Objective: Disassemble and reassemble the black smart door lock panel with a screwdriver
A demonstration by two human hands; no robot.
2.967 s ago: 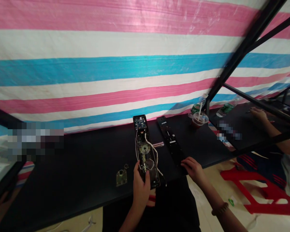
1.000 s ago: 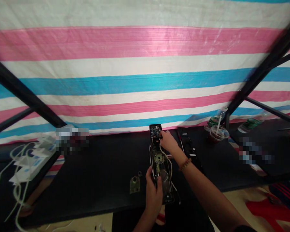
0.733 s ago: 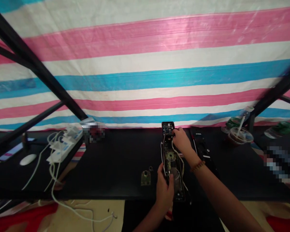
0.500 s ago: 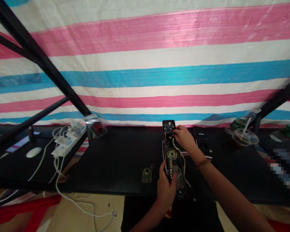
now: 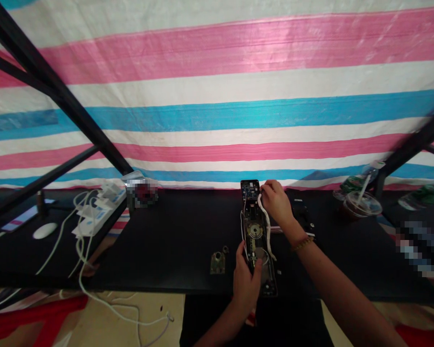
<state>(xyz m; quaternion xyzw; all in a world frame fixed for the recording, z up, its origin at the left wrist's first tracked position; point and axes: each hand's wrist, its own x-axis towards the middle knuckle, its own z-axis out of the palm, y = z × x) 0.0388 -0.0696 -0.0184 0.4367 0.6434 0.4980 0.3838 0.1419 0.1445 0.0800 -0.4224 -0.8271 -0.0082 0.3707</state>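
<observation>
A long black electronic device housing (image 5: pixel 254 217) lies opened on the black table, its circuit board (image 5: pixel 250 190) at the far end and a round metal part (image 5: pixel 254 231) midway. My left hand (image 5: pixel 246 274) is closed round the near part of the housing, thumb across its top and fingers along its left side. My right hand (image 5: pixel 275 200) pinches the upper end of a white cable (image 5: pixel 267 226), just right of the circuit board. The cable hangs in a curve along the housing's right side. A small metal plate (image 5: pixel 217 263) with a round hole lies left of my left hand.
Dark flat parts (image 5: pixel 300 212) lie right of the housing. Farther right stands a plastic cup (image 5: pixel 362 205) with a straw. At left are a white power strip (image 5: pixel 94 219) with cords, a white mouse (image 5: pixel 45 230) and a phone (image 5: pixel 25 218). Striped sheeting (image 5: pixel 217 111) hangs behind the table.
My right hand has lifted slightly up and right of the board, drawing the white cable outward from the housing. My left hand keeps its hold on the housing. The view has shifted slightly.
</observation>
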